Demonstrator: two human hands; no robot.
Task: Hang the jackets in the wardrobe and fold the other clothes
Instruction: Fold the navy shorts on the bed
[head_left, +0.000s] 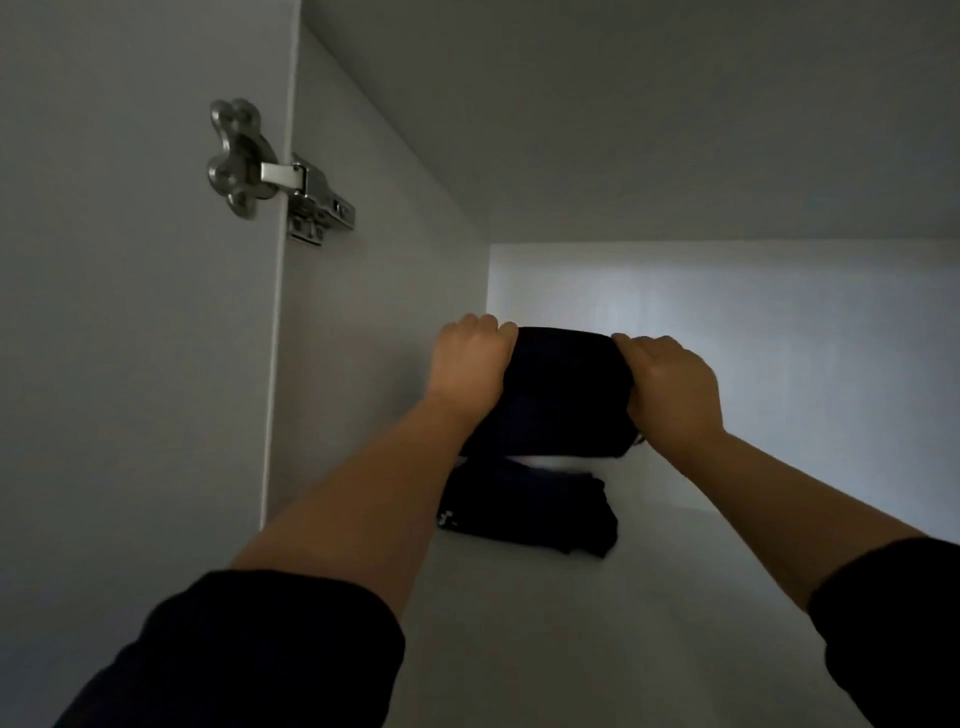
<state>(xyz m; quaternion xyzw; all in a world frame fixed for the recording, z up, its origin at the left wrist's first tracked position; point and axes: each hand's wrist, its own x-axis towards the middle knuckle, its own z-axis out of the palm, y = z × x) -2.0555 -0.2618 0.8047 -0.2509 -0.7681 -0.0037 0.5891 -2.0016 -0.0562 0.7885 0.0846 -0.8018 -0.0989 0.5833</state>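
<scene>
Head view, dark folded garment (561, 395), both hands gripping

- Inside a white wardrobe (675, 130), likely in a home bedroom.
- A metal hinge (280, 174) joins the door (130, 312) to the side panel.
- Dark folded clothes (535, 514) lie on its shelf (597, 623).

No readable text, label or number shows; a small white mark on the lower folded garment (530, 514) is illegible.

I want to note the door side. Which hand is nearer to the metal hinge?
Left. The left hand grips the folded dark garment on the side toward the hinge; the right hand grips its far side.
</scene>
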